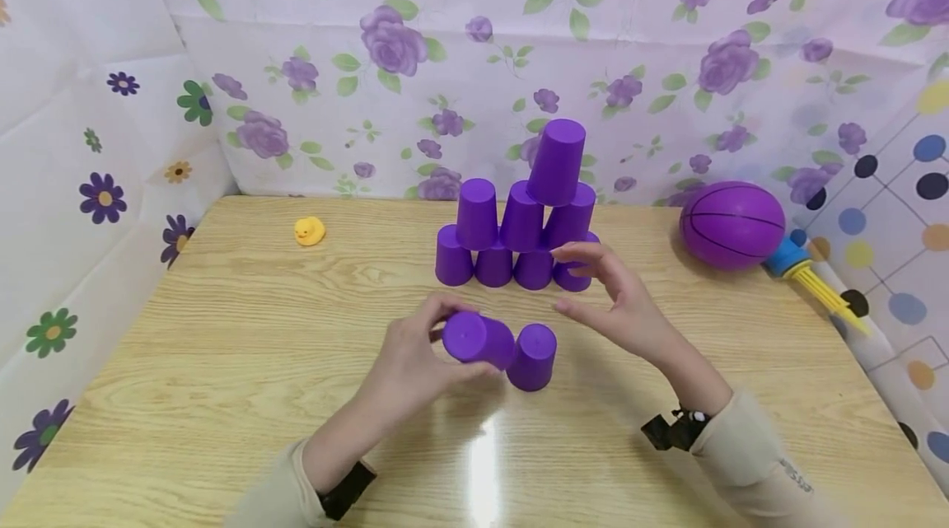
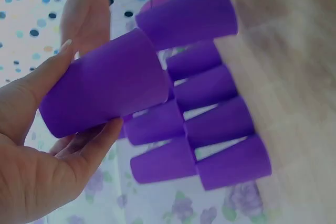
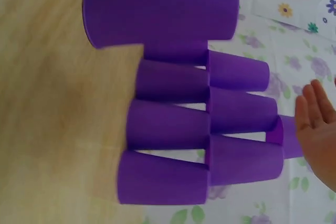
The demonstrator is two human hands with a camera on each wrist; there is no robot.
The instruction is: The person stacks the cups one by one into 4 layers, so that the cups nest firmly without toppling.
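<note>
My left hand (image 1: 411, 355) grips a purple cup (image 1: 478, 338), tilted with its closed end toward the head camera; thumb and fingers wrap its sides in the left wrist view. Just to its right a single purple cup (image 1: 532, 359) stands upside down on the table. Behind them rises a stack of upside-down purple cups (image 1: 477, 215): several in the bottom row, three above, and one top cup (image 1: 558, 161) set toward the right. My right hand (image 1: 623, 306) hovers in front of the stack's right end, fingers apart and loosely bent, holding nothing.
A small yellow rubber duck (image 1: 309, 231) sits at the back left of the wooden table (image 1: 222, 363). At the back right lie a purple ball (image 1: 732, 225) and a blue and yellow toy (image 1: 815, 277). Flowered cloth (image 1: 296, 100) hangs behind the table.
</note>
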